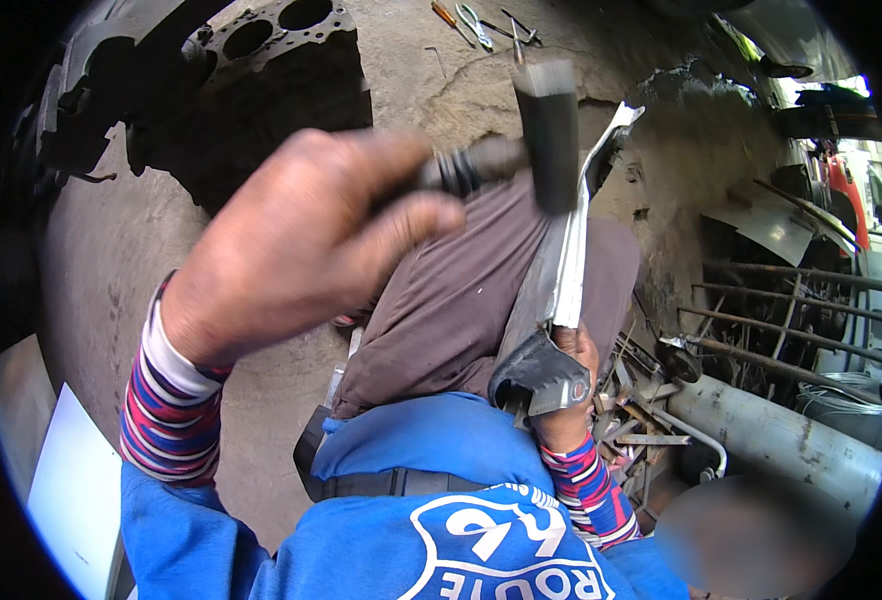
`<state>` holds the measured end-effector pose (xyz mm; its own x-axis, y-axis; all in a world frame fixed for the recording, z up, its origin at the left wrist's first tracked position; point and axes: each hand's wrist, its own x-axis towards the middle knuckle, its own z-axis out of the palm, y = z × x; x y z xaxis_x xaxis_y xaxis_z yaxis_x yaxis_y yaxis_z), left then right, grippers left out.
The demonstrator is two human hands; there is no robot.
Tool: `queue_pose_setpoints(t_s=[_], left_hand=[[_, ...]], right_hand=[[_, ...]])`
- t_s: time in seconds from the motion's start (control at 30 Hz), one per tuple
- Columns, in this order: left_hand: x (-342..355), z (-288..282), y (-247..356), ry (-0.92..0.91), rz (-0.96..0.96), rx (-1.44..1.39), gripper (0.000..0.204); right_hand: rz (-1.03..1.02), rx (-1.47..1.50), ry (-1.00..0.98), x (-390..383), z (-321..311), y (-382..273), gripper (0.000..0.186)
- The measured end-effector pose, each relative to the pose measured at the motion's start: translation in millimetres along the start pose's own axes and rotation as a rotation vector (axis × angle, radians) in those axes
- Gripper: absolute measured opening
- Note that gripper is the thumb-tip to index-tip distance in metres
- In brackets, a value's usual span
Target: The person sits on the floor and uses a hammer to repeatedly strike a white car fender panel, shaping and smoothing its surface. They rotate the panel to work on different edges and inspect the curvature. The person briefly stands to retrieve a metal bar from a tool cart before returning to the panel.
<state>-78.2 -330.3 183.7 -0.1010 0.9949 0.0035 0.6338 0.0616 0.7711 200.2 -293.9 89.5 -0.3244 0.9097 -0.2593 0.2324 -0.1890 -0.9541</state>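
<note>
My left hand (301,240) grips the handle of a hammer (546,140), both smeared by motion; the dark head is raised over, or against, a long bent metal strip (566,270), and I cannot tell if they touch. The strip has a pale folded edge and a dark, moulded end piece (536,370). It lies along my bent legs in brown trousers (441,290). My right hand (566,420), lower right, grips the strip near that end piece, its fingers partly hidden behind it.
Pliers (473,28), screwdrivers (449,22) and small tools lie on the concrete floor ahead. A dark engine part (261,30) is at upper left, a pale sheet (71,480) at lower left. Rusty bars (761,310), scrap pieces and a grey cylinder (781,440) crowd the right.
</note>
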Motion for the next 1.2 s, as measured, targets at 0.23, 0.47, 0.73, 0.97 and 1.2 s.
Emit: queue_pose_setpoints(t_s=[0.23,0.47,0.73,0.97,1.2], left_hand=[[-7,28,-6,-0.163,0.121,0.030,0.020],[-26,84,8,0.210,-0.023,-0.559,0.026],[-32,128,43,0.132,-0.028,-0.801,0.017],[-33,110,49,0.175,-0.205,-0.872,0.020],[-13,94,35,0.095,0.097,-0.437,0.022]], right_hand=[[0.077,0.020,0.014,-1,-10,5,0.037],[0.156,0.420,-0.129,-3,-59,8,0.064],[0.003,0.435,-0.205,9,-68,-4,0.067],[0.026,0.558,-0.176,6,-73,9,0.055],[0.072,0.524,-0.169,7,-70,8,0.059]])
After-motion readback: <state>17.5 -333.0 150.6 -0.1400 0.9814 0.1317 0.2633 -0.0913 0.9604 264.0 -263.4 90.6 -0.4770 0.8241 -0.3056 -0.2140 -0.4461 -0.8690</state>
